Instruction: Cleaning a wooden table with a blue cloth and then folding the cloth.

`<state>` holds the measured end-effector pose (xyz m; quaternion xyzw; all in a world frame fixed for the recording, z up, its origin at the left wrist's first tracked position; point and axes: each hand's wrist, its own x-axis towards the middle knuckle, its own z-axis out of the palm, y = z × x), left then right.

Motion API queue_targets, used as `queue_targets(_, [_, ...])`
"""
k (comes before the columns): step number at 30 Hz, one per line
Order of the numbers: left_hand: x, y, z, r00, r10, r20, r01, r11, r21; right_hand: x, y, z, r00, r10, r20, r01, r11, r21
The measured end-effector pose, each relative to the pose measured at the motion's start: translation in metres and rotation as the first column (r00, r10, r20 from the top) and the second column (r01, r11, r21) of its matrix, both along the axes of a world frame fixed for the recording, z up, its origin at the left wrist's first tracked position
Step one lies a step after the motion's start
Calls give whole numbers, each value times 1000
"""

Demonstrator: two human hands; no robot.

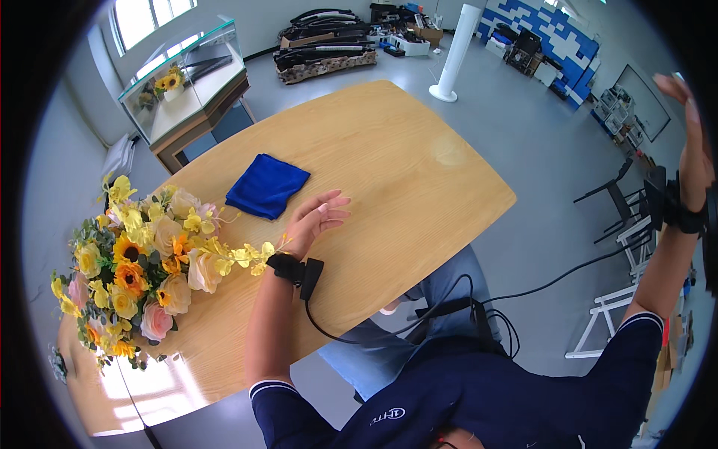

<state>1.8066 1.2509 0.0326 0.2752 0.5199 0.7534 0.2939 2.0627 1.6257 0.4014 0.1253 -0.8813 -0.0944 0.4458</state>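
Note:
A folded dark blue cloth (267,185) lies flat on the wooden table (374,142). Just to its right, my left hand (314,222) hovers over or rests on the tabletop; I cannot tell which. Its fingers are loosely spread and it holds nothing. My right hand (694,131) is raised high at the right edge of the view, away from the table, with its fingers stretched out. A small pale spot shows by its fingertips, too small to name. Each wrist wears a black strap with a black device, and a cable runs from the left one.
A large bouquet of yellow, pink and orange flowers (142,277) stands on the table's left part, its blooms reaching my left wrist. Beyond are a glass display case (187,90) and a white column (455,56). A black chair (617,196) stands on the right. Black cable (553,285) crosses my lap.

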Motion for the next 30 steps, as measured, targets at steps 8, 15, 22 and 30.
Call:
queue_targets(8, [-11,-4,-41,955,238,180,-264,954,140,-142,-174,-21,912,307,272,-384,872,302])
queue_targets(15, [-7,-9,-23,983,-58,172,66,997,-41,-260,-242,-132,818,282,502,-470,831,298])
queue_targets(22, [-6,-10,-13,963,-103,247,94,994,47,-362,-274,-258,491,332,805,-598,800,34])
queue_targets(30, [-6,-14,-14,931,-71,359,88,996,-31,-393,-310,-368,346,294,891,-559,827,-56])
